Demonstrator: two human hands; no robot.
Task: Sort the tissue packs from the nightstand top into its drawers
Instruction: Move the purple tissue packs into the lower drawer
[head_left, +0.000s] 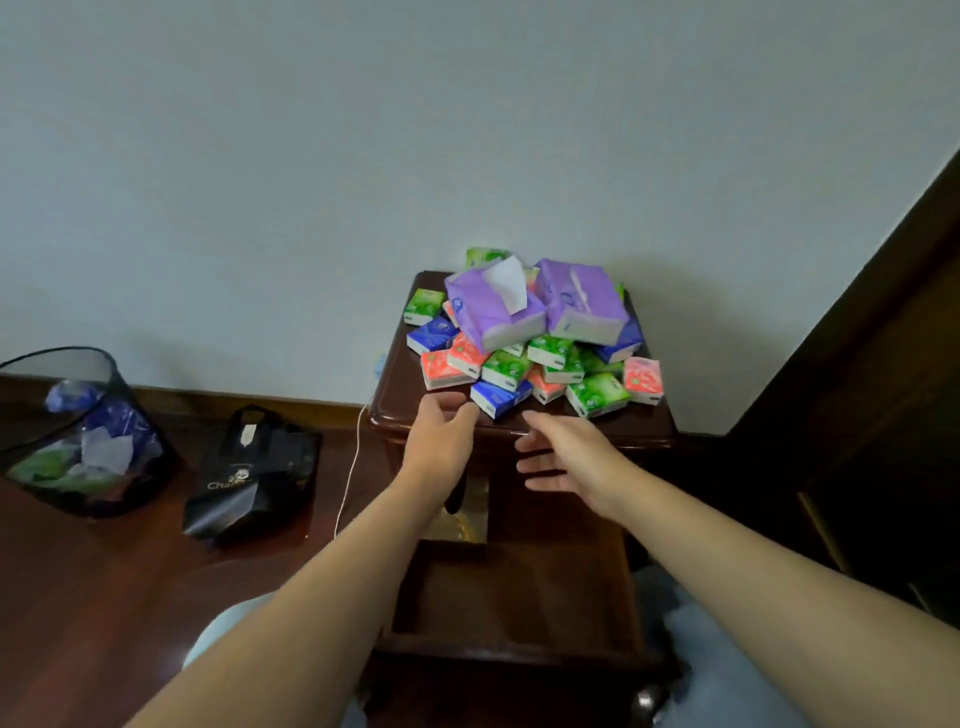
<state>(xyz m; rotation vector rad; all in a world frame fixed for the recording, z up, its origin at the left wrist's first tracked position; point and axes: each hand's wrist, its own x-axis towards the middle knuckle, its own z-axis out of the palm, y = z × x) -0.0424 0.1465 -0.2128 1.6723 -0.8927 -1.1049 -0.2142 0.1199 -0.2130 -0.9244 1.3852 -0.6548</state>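
- Reaching: left hand (441, 434) and right hand (563, 457), both empty with fingers spread, near the dark wooden nightstand (644, 421) front edge.
- Heap of small coloured tissue packs (524, 338) on it looks unsorted; pulled-out lower drawer (519, 597) waits.
- Next: grasp the blue pack (496, 397) nearest that edge.

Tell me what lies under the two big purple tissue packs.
The purple packs sit atop a heap of small packs in green, red and blue on the nightstand. What lies directly beneath them, in the heap's middle, is covered.

Dark wooden nightstand (395, 410) — heaped tissue packs (524, 343) on top
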